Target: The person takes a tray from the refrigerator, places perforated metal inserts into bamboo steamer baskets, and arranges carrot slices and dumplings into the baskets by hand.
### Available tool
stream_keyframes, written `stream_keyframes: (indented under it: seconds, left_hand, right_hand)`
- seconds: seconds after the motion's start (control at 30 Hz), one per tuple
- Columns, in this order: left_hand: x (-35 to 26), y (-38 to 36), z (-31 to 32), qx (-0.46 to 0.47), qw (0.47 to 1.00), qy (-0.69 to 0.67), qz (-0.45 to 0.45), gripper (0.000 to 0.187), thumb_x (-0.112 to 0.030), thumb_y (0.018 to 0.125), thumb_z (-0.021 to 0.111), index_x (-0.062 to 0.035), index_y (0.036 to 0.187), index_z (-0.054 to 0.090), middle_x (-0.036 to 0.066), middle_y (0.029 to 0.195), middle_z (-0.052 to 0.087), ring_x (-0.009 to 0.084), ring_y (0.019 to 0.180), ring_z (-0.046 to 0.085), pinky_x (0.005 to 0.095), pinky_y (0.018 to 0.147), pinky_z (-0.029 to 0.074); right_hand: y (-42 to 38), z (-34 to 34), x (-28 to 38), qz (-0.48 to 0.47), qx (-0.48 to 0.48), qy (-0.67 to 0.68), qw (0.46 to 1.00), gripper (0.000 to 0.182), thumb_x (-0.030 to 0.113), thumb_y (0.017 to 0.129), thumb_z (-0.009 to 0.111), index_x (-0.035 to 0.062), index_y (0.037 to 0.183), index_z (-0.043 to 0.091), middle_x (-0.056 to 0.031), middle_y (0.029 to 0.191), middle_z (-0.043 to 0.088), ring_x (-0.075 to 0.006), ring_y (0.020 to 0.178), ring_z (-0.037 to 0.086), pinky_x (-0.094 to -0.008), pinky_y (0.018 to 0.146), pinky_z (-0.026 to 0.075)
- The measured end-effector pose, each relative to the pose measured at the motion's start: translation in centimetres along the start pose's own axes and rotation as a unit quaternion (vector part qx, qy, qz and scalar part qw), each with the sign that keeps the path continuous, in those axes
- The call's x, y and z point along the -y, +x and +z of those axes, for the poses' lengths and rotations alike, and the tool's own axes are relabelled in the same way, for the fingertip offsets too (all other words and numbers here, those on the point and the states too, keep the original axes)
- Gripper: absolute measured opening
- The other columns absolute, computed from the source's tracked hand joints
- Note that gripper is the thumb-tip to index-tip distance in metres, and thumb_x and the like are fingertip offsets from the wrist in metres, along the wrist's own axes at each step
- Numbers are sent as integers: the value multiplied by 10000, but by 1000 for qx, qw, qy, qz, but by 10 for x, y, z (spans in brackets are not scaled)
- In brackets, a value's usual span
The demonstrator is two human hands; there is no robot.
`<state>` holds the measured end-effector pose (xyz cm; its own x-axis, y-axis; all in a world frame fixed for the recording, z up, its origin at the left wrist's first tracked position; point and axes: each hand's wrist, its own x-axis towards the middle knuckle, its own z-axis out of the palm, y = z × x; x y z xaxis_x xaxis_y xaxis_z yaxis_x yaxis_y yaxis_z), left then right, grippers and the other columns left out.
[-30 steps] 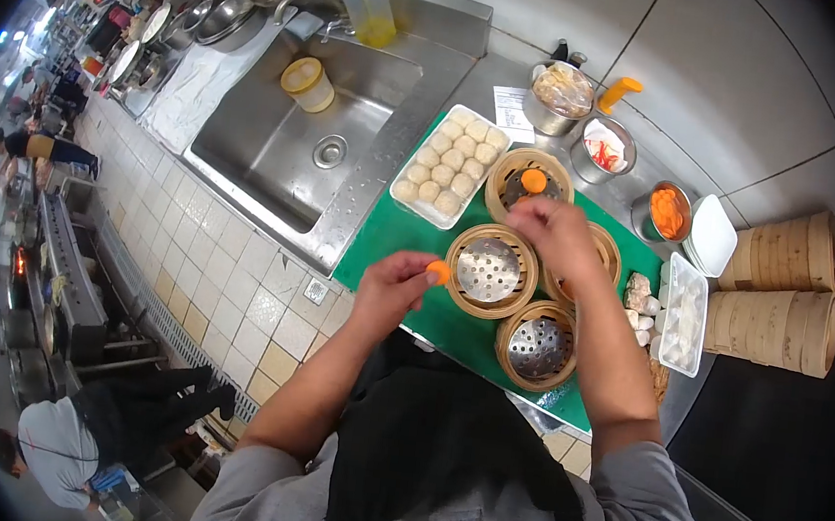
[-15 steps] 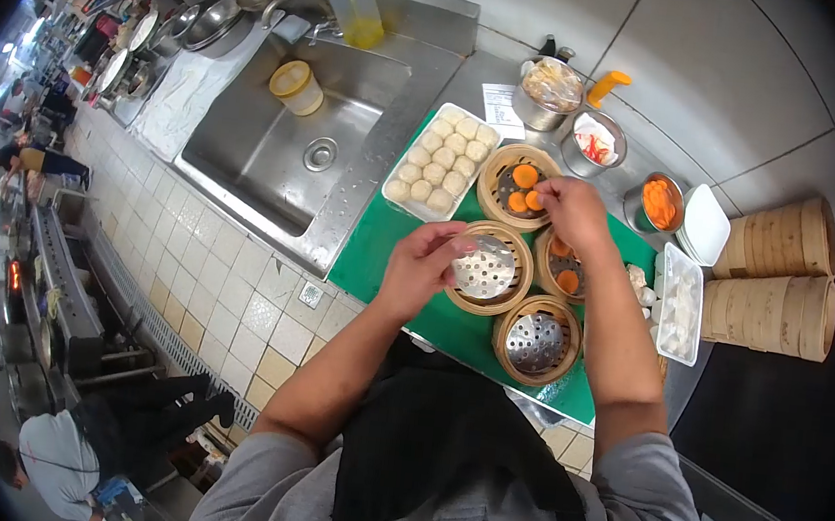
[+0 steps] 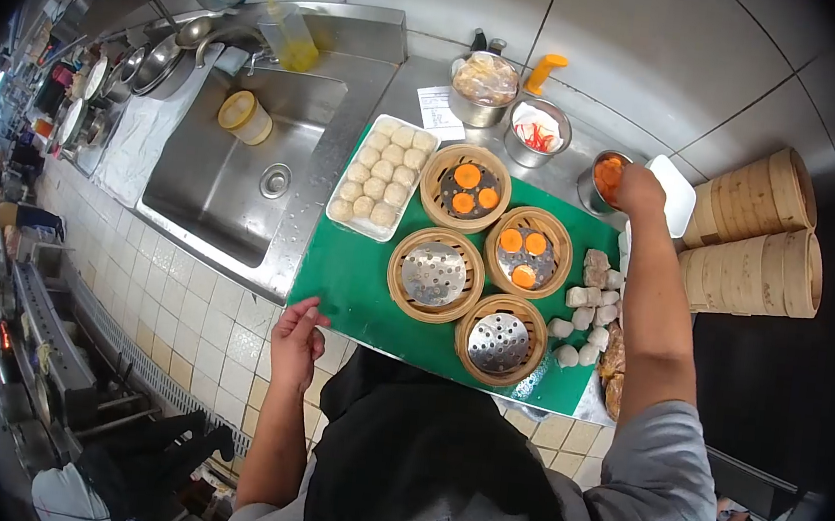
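Around four bamboo steamers (image 3: 465,190): right hand (image 3: 637,189) in carrot tin (image 3: 601,178), grip unclear; left hand (image 3: 297,337) empty, slack.

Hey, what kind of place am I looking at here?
Most likely a restaurant kitchen, probably a dim sum prep station. Four bamboo steamer baskets sit on a green mat beside a steel sink, with a tray of dough balls and more stacked steamers nearby.

A stainless steel counter (image 3: 410,79) is carrying a green mat (image 3: 355,280), which is holding four bamboo steamers (image 3: 434,274) and a tray of dough balls (image 3: 382,177), with metal tins (image 3: 536,131) standing behind.
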<state>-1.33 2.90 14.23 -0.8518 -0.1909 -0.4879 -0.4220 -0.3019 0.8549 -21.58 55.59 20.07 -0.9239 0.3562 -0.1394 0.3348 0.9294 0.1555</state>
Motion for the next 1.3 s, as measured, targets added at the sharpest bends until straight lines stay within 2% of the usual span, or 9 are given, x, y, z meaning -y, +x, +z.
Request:
stream_keyframes:
  seconds: [0.27, 0.33, 0.5, 0.57, 0.67, 1.0, 1.07, 1.2, 1.3]
  left_hand:
    - [-5, -5, 22, 58, 998, 7, -9, 211, -97, 988, 570, 4, 1170, 604, 88, 824, 650, 54, 450, 421, 199, 395, 292]
    - [-9, -5, 23, 61, 998, 11, -4, 214, -95, 987, 569, 5, 1174, 601, 90, 829, 649, 55, 450, 419, 199, 397, 288]
    - [-7, -2, 24, 58, 998, 13, 0, 222, -93, 985, 569, 8, 1181, 596, 95, 842, 647, 59, 452, 416, 200, 401, 283]
    - [-6, 0, 26, 71, 997, 5, -5, 220, -96, 984, 574, 2, 1179, 597, 92, 841, 646, 60, 455, 418, 203, 401, 286]
    - [-9, 1, 33, 91, 996, 8, -7, 211, -103, 982, 583, -9, 1170, 605, 83, 837, 646, 59, 459, 423, 205, 403, 293]
    - [-13, 1, 37, 102, 995, 2, -6, 204, -100, 976, 596, -20, 1163, 611, 73, 838, 651, 59, 460, 425, 203, 406, 302]
    - [-11, 0, 34, 88, 996, -6, -11, 203, -99, 975, 598, -19, 1161, 613, 75, 843, 652, 60, 451, 417, 205, 399, 299]
    - [-10, -3, 31, 96, 995, -9, -16, 220, -110, 980, 594, -19, 1180, 609, 74, 852, 652, 73, 481, 444, 217, 424, 336]
    - [-14, -6, 47, 90, 995, -21, -26, 253, -167, 1002, 572, -18, 1204, 604, 82, 918, 670, 111, 576, 552, 232, 507, 420]
  right_hand:
    - [13, 19, -17, 15, -8, 16, 1000, 226, 141, 803, 675, 95, 1021, 715, -139, 1063, 717, -305, 1009, 685, -407, 855, 552]
    - [15, 14, -29, 11, -23, 75, 997, 212, 143, 842, 616, 85, 1018, 720, -139, 1073, 713, -297, 1037, 677, -421, 844, 551]
    - [25, 37, -60, -21, -73, 260, 963, 260, 100, 792, 708, 34, 1044, 706, -152, 975, 719, -275, 903, 703, -405, 766, 561]
    - [18, 36, -58, 26, -4, 469, 883, 257, 23, 819, 691, -15, 1073, 686, -79, 926, 701, -168, 803, 667, -305, 669, 570]
    - [12, 41, -54, 39, -21, 607, 793, 234, -28, 814, 676, -25, 1048, 671, -55, 860, 670, -132, 718, 646, -264, 583, 551]
    - [11, 44, -63, 45, -47, 581, 811, 210, 8, 845, 708, -31, 1048, 669, -59, 862, 675, -134, 680, 645, -255, 586, 552]
    - [7, 35, -62, 57, -85, 470, 877, 175, 10, 861, 693, -33, 1029, 672, -65, 858, 679, -134, 694, 657, -253, 588, 556]
    - [-3, 20, -49, 45, -95, 462, 881, 194, 34, 875, 700, -11, 1062, 671, -39, 863, 673, -110, 697, 636, -247, 590, 542]
    - [-36, -7, -11, -18, -13, 622, 782, 161, 15, 874, 688, -20, 1032, 679, -51, 873, 697, -120, 721, 671, -262, 615, 558]
